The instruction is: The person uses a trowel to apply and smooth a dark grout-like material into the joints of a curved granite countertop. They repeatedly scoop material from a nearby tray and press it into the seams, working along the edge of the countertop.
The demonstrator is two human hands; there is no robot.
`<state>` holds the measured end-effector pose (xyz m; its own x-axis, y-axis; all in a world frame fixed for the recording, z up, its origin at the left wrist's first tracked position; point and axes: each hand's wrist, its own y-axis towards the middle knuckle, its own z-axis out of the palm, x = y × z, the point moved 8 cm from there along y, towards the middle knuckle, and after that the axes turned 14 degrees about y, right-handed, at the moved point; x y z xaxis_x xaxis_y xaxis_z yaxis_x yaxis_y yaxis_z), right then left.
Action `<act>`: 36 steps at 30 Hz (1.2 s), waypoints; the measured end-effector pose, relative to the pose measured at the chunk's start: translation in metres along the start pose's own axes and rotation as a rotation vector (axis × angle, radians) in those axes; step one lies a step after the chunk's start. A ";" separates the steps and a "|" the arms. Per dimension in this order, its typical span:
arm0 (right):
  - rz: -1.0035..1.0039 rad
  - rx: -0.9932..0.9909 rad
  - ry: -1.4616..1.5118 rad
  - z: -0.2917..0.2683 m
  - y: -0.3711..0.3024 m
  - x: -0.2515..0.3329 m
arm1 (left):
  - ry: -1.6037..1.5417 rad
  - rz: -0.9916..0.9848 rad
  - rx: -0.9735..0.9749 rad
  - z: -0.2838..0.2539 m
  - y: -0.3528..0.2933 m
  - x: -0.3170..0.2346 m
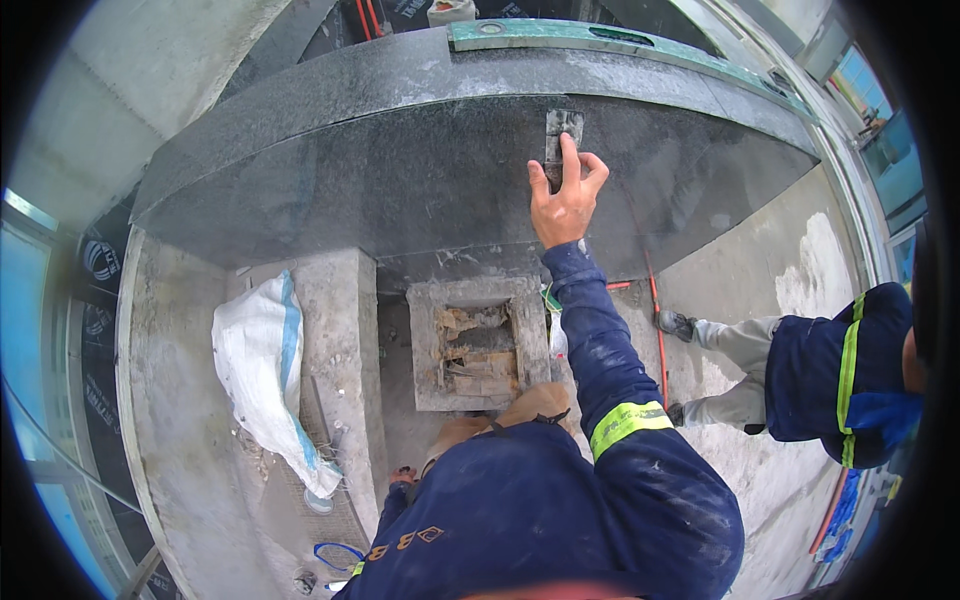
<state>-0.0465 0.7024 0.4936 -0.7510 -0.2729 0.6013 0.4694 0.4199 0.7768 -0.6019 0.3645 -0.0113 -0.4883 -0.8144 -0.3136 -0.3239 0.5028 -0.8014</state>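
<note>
My right hand [568, 205] reaches forward to the upright dark stone slab [430, 170]. Its index finger and thumb are on a small flat rectangular grey piece [565, 122], which lies against the slab just below the top edge. The kind of piece cannot be made out. A green spirit level [560, 38] lies along the grey ledge above the slab. Low beside my body, my left hand [402, 475] shows only in small part, and its grip is hidden.
A hollow concrete block [425, 345] stands before me. A white woven sack [255, 340] lies on the concrete step [345, 300] at left. A red hose [657, 320] crosses the floor at right, near another person [810, 375] in a dark jacket.
</note>
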 end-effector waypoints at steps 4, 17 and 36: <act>-0.132 -0.044 -0.036 0.007 0.003 -0.020 | 0.095 -0.017 -0.046 -0.021 0.002 0.034; -0.134 -0.050 -0.030 0.027 0.014 -0.031 | -0.004 -0.072 -0.068 -0.025 -0.025 0.020; 0.389 -0.153 0.134 -0.048 0.027 -0.033 | -0.196 -0.065 -0.012 -0.008 0.001 0.024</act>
<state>0.0133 0.6814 0.5036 -0.4426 -0.2337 0.8657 0.7762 0.3836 0.5004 -0.6209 0.3478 -0.0158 -0.2994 -0.8855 -0.3552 -0.3596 0.4496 -0.8177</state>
